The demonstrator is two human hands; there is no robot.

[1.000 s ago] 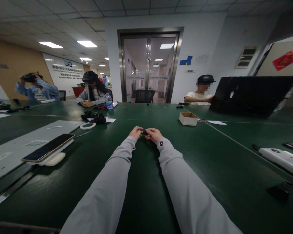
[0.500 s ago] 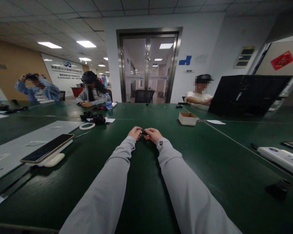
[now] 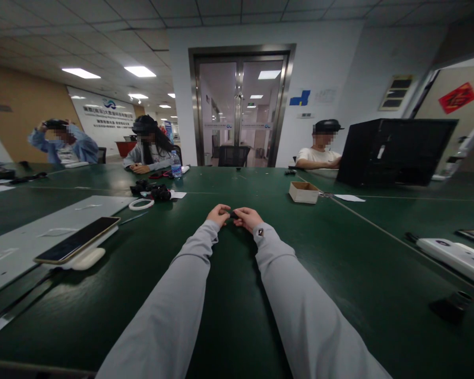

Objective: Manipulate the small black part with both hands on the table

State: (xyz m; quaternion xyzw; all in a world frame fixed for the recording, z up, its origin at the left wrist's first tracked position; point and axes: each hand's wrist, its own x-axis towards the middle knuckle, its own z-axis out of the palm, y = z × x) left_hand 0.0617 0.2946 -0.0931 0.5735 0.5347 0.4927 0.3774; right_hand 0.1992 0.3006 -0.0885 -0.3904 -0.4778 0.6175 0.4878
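Head view: a small black piece (image 3: pixel 233 215) sits between my two hands, roughly in the middle of the scene, in front of me over the green table (image 3: pixel 237 326). My right hand (image 3: pixel 248 218) pinches it between thumb and fingers. My left hand (image 3: pixel 219 215) is curled at its other end, thumb and fingertips just beside it; I cannot tell whether they grip it, and the piece is too small for me to say what it is. Grey sleeves cover both my arms, which reach straight forward.

Beyond my hands to the right stands a pale box (image 3: pixel 303 201) with its top uncovered, a white paper (image 3: pixel 349 198) lying near it. Off to the left are a white ring (image 3: pixel 141 204), a cluster of black gear (image 3: pixel 150 190) and a thin blue stick (image 3: pixel 133 217). Nearer me on that side, a phone (image 3: pixel 79 239) rests tilted on something white, beside a large grey panel (image 3: pixel 102 206).

Over on my far right lie a long white device (image 3: pixel 454 258) and, closer in, a blurred dark object (image 3: pixel 454 305). Across the table, a water bottle (image 3: pixel 176 165) stands upright near one seated person (image 3: pixel 152 147); another person (image 3: pixel 67 142) sits further left, both arms raised to the head, and a third (image 3: pixel 319 150) sits beside a big black case (image 3: pixel 397 152). Behind them all are glass doors (image 3: pixel 221 105).
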